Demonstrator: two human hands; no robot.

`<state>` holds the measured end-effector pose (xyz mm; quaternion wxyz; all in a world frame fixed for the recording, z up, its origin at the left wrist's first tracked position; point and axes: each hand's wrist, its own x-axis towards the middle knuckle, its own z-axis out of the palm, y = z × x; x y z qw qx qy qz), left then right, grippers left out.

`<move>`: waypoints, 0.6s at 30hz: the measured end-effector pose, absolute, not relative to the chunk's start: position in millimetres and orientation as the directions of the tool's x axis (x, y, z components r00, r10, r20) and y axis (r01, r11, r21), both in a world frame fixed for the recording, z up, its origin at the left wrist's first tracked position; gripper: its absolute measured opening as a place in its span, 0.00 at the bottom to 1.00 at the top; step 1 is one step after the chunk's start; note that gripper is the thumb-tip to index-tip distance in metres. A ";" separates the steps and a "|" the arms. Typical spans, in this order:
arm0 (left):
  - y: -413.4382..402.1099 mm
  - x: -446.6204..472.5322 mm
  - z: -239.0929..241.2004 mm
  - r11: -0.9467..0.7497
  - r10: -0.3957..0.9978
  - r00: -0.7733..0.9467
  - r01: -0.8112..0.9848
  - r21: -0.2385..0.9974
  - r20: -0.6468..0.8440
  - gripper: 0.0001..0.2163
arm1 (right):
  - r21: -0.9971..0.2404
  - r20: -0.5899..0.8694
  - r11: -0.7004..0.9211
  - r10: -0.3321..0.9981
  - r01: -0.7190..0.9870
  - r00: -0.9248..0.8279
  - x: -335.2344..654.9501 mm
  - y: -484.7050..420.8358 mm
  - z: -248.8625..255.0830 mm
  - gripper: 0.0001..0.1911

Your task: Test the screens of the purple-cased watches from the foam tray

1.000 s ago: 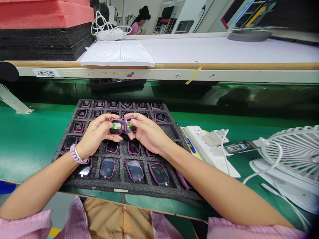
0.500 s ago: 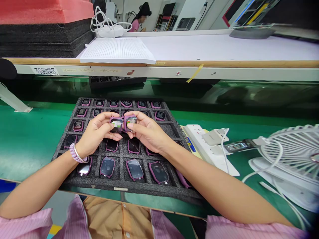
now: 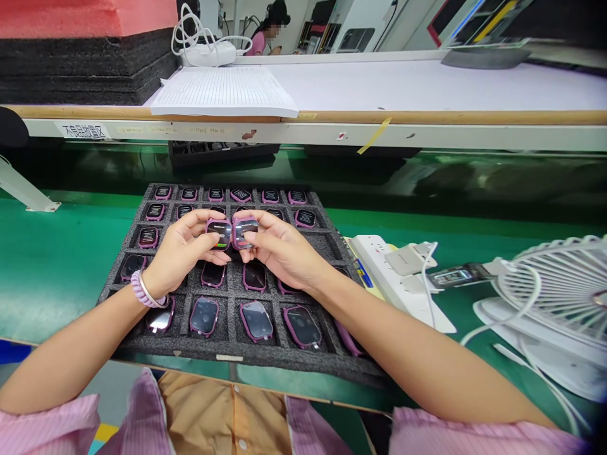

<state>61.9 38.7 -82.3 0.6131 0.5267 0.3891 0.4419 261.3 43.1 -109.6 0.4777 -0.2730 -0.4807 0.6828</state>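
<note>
Over a black foam tray I hold two small purple-framed watch bodies side by side. My left hand is closed on the left watch body, whose dark screen shows a green mark. My right hand is closed on the right watch body, its screen lit too. Both units hang a little above the tray's middle rows. The tray's pockets hold several more purple watch bodies, some with protective film.
A white power strip with plugs and cables lies right of the tray. A white desk fan stands at the far right. A raised shelf carries a lined notebook; black and pink foam sheets are stacked at the left. Another person sits far behind.
Both watch bodies have tilted slightly in my fingers and their screens now look darker. My hands stay in nearly the same place above the tray.
</note>
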 end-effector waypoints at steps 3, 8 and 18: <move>39.6 62.3 -82.9 0.045 0.955 0.297 -0.121 0.992 -0.007 0.18 | -0.926 0.102 -0.058 0.913 -0.373 -0.395 261.4 43.6 -110.7 0.23; 39.0 62.2 -82.2 0.031 0.954 0.298 -0.135 0.990 0.011 0.25 | -0.930 0.101 -0.048 0.920 -0.365 -0.379 261.8 45.7 -110.9 0.25; 36.1 63.3 -68.2 -0.090 0.955 0.267 -0.157 0.984 0.130 0.37 | -0.935 0.122 -0.049 0.887 -0.352 -0.445 265.2 50.5 -96.9 0.36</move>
